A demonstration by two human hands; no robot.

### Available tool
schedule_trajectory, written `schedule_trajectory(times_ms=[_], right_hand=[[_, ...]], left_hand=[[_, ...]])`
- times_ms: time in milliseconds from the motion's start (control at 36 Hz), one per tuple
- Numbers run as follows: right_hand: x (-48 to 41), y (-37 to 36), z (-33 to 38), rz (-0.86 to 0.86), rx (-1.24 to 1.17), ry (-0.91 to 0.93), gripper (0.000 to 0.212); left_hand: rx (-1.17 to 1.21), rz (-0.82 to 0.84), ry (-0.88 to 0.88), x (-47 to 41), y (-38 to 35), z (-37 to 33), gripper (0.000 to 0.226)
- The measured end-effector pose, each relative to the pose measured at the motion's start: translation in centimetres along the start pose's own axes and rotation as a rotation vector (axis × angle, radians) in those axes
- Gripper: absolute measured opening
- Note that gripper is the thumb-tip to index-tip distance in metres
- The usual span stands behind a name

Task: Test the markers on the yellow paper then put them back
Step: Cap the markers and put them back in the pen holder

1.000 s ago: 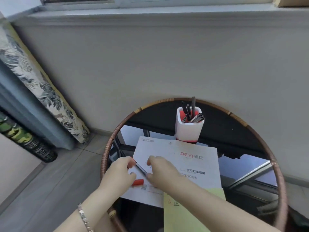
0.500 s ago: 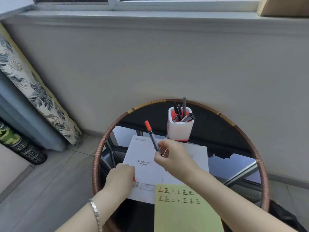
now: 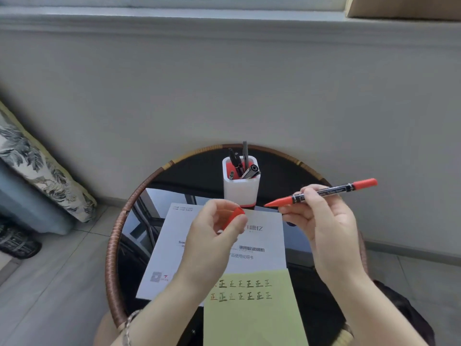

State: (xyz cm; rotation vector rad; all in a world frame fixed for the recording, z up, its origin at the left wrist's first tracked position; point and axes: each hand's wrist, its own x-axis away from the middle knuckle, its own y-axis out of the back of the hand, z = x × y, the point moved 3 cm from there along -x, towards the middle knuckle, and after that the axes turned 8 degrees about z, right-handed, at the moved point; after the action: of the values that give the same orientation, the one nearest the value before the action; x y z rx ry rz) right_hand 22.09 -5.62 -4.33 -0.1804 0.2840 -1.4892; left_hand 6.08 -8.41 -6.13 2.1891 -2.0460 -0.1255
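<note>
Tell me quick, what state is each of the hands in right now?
Left hand: closed, pinching a small red plastic marker cap.
Right hand: closed, holding the red-ended black-barrelled marker.

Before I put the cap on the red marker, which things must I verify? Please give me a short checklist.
1. Cap in hand: ok. The left hand pinches the red cap.
2. Marker held: ok. The right hand grips the red marker near its middle.
3. Bare tip faces the cap: ok. It points left toward the cap, apart from it.
4. Cap opening turned toward the tip: cannot tell from this view.
5. Test mark on the yellow paper: cannot tell. Two rows of marks show, but not which marker made them.
6. Room in the pen holder: ok. It holds a few pens, with space left.
</note>
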Motion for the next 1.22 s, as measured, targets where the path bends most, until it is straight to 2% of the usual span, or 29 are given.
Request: schedule_trajectory(times_ms=[222,583,694,778,889,917,1056,1139,1222], right_hand=[[1.0,-0.3,0.3,0.004,-0.142,-0.001,0.017],[1.5,-1.2,-0.4,0.069,-0.011,-0.022,0.012],[1.6,-1.2,-0.8,0.104,0.118,-0.048,0.009],[1.5,-1.2,-1.2,0.155,0.152,-0.131,0.021],[1.2,-0.6,-1.5,0.152,-0.014,-0.260,0.042],[1.2,-0.5,-1.5,0.137,-0.027,-0.270,0.042],[1.2,-0.2,-1.9,0.094,-0.060,-0.292,0.016],[1.5,-0.4,-2.2,0.141,-0.046,-0.305,0.017],[1.6,-0.4,-2.5,0.177,-0.015,-0.321,0.019]], left_hand=[[-0.002,0.037,-0.037,0.7,-0.4,-0.6,0.011],[0.037,0.100,-0.053,1.2,-0.7,-1.1,0.014],[0.002,0.106,-0.082,1.3,-0.7,-1.1,0.015],[-0.006,0.098,-0.091,1.3,-0.6,-1.1,0.019],[-0.078,0.087,-0.114,1.0,-0.5,-1.2,0.022],[-0.100,0.093,-0.120,1.0,-0.5,-1.2,0.021],[-0.147,0.132,-0.170,1.2,-0.9,-1.3,0.022],[-0.143,0.146,-0.211,1.4,-1.2,-1.9,0.026],[-0.063,0.163,-0.166,1.1,-1.3,-2.0,0.023]])
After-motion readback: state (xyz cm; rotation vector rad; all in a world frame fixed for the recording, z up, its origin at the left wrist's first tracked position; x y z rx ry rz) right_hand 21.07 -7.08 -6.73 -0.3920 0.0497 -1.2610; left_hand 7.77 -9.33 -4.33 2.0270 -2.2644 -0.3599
